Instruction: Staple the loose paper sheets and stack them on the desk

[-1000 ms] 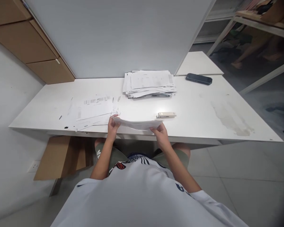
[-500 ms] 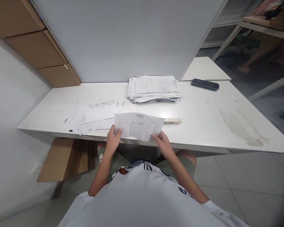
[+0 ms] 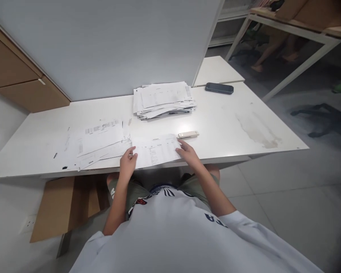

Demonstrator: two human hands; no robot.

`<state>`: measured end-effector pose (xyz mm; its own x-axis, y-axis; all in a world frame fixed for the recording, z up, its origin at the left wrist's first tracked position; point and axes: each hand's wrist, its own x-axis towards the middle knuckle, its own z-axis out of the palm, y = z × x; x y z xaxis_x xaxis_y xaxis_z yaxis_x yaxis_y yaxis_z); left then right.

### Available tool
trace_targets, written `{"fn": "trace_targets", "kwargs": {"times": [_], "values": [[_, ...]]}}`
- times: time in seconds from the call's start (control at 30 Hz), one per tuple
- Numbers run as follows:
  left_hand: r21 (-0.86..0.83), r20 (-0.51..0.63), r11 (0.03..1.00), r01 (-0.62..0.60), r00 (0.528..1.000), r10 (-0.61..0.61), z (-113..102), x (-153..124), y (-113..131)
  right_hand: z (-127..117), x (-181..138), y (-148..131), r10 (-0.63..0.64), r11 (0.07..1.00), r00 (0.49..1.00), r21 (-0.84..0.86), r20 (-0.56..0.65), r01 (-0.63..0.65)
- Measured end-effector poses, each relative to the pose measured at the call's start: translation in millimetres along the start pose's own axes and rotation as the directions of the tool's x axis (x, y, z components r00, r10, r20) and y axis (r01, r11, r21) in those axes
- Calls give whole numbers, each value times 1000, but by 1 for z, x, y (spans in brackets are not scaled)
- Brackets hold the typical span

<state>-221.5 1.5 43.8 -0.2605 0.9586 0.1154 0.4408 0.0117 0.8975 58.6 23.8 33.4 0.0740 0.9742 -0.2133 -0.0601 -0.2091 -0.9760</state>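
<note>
A printed sheet of paper [image 3: 156, 151], perhaps with others under it, lies almost flat at the desk's front edge. My left hand [image 3: 127, 163] has its fingers and thumb closed at the sheet's left edge. On the opposite side, my right hand [image 3: 189, 155] grips the right edge, thumb on top. Just beyond my right fingers is a beige stapler [image 3: 188, 134]. Loose printed papers [image 3: 100, 140] lie spread to the left of my left hand. Farther back against the panel is a thick, uneven stack of papers [image 3: 165, 99].
The white desk [image 3: 221, 125] carries a dark phone [image 3: 219, 88] at the back right and a greyish stain near its right end. A grey panel [image 3: 116, 49] rises behind. Cardboard boxes [image 3: 19, 72] stand at left; an open carton [image 3: 53, 204] is below. Another person's legs [image 3: 268, 53] show far right.
The sheet has come down from a raised, curved position to lie nearly flat on the desk, both hands lowering with it. My view has turned to the right, and the stapler is now fully uncovered.
</note>
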Motion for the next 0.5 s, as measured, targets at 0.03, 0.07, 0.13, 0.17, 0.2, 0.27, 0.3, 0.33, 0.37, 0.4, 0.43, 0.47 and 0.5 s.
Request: {"fn": "trace_targets", "kwargs": {"times": [0.03,0.07,0.13,0.17,0.2,0.27,0.3,0.33,0.37,0.4,0.43,0.47,0.5], "values": [[13,3,999,-48,999,48,5,3,1,-5,2,0,-8,1000,1000,-11,-22,8],[34,6,995,-96,995,96,10,5,1,-9,4,0,-14,1000,999,-21,-44,13],[101,31,979,-176,984,174,19,9,3,-18,5,0,-18,999,996,-35,-91,15],[147,57,967,-210,977,203,23,10,4,-22,5,0,-16,999,994,-39,-110,12],[197,89,950,-241,970,228,27,11,4,-25,4,0,-14,999,992,-42,-126,9],[302,150,905,-300,952,266,33,12,5,-31,2,2,-16,998,989,-63,-149,6],[352,171,876,-328,943,285,36,11,5,-34,1,3,-22,997,987,-83,-160,8],[399,187,846,-354,935,303,38,10,5,-36,1,5,-36,994,984,-112,-173,17],[440,198,816,-374,927,318,39,9,5,-37,0,6,-63,988,980,-150,-189,35],[474,207,789,-390,921,330,41,7,5,-39,-1,8,-105,978,972,-196,-209,64],[499,215,768,-401,916,339,42,6,5,-40,-1,10,-163,962,960,-253,-226,104],[514,224,754,-408,913,342,42,4,5,-40,-1,11,-234,936,944,-318,-232,154],[520,230,749,-411,912,341,43,3,5,-40,-1,11,-311,898,924,-386,-223,210]]}}
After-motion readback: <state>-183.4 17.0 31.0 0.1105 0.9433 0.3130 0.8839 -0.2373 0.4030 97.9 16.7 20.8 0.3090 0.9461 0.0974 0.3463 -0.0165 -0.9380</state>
